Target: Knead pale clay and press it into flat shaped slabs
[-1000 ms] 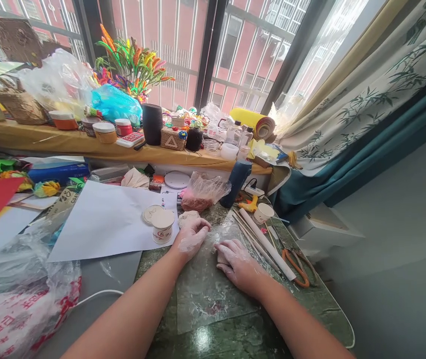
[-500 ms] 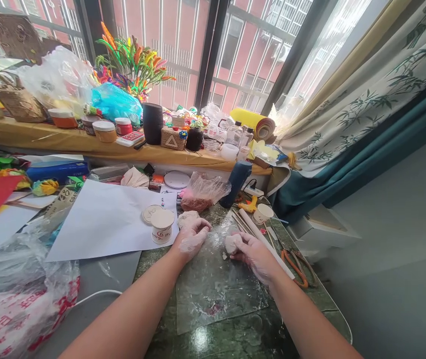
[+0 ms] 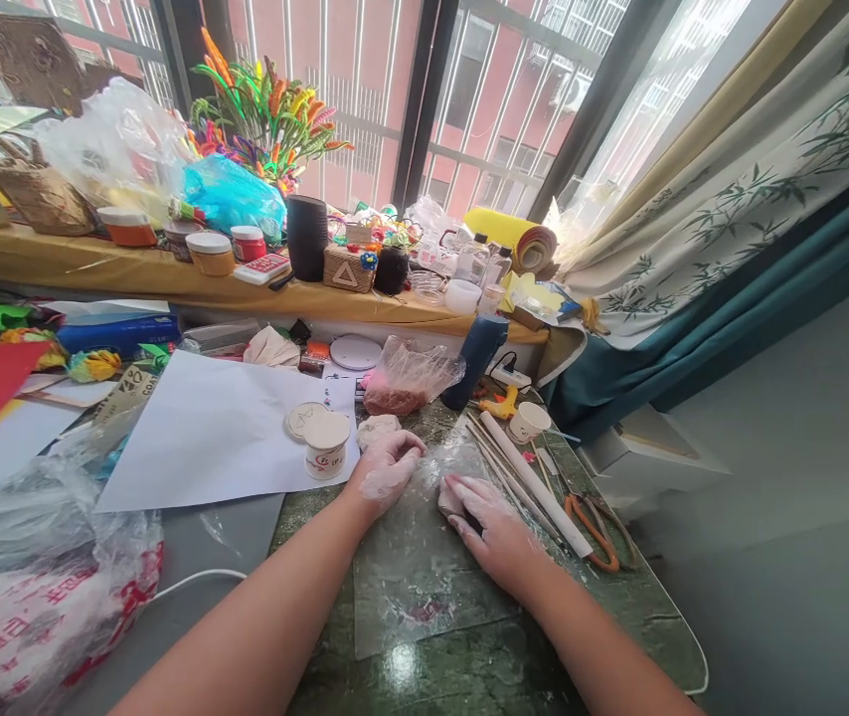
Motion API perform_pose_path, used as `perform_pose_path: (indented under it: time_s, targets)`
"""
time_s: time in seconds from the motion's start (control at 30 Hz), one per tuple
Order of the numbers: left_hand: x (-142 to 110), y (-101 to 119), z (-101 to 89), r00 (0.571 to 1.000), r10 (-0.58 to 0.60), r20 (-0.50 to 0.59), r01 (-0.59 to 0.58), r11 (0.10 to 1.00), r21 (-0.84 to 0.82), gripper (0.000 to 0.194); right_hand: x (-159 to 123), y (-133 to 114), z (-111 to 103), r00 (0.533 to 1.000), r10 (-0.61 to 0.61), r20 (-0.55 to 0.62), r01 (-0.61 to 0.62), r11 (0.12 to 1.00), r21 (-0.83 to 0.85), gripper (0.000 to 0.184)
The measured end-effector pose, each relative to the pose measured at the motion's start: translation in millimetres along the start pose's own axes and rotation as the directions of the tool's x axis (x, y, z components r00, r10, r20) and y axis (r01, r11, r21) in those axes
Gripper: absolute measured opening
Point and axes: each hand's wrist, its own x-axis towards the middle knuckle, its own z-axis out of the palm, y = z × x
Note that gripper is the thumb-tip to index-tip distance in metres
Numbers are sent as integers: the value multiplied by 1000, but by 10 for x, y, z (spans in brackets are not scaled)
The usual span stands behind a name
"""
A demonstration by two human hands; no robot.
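The right hand [image 3: 485, 522], fingers curled over a white clay lump [image 3: 447, 500] on the clear plastic sheet [image 3: 424, 577], could drag or wrinkle that sheet if the clay sticks; the left hand [image 3: 387, 472] is half-curled, any hold impossible to tell.

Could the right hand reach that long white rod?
Probably yes: the right hand is close, with only thin sticks between it and the long white rod, though it may need to leave the pale lump first.
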Motion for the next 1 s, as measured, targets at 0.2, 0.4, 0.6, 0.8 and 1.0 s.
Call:
perform_pose_path:
  time_s: [0.2, 0.4, 0.6, 0.8, 1.0]
  targets:
    - [8, -5, 5, 1000, 5, 0, -5, 1000, 29, 16, -91, -98, 127, 997, -69, -44, 69, 998, -12, 52]
    - [20, -26, 5, 1000, -4, 7, 4, 1000, 24, 16, -229, -357, 101, 996, -90, 17, 84, 969, 231, 55]
    - [25, -78, -3, 1000, 20, 12, -20, 1000, 23, 17, -38, -314, -242, 868, 482, 123, -230, 169, 958, 47]
    - [-15, 11, 9, 1000, 13, 14, -14, 998, 64, 18, 61, -352, -295, 856, 444, 263, -188, -206, 960, 36]
    - [-43, 71, -4, 1000, -18, 2, 18, 997, 70, 18, 119, -356, -34, 853, 489, 184, -220, 16, 975, 38]
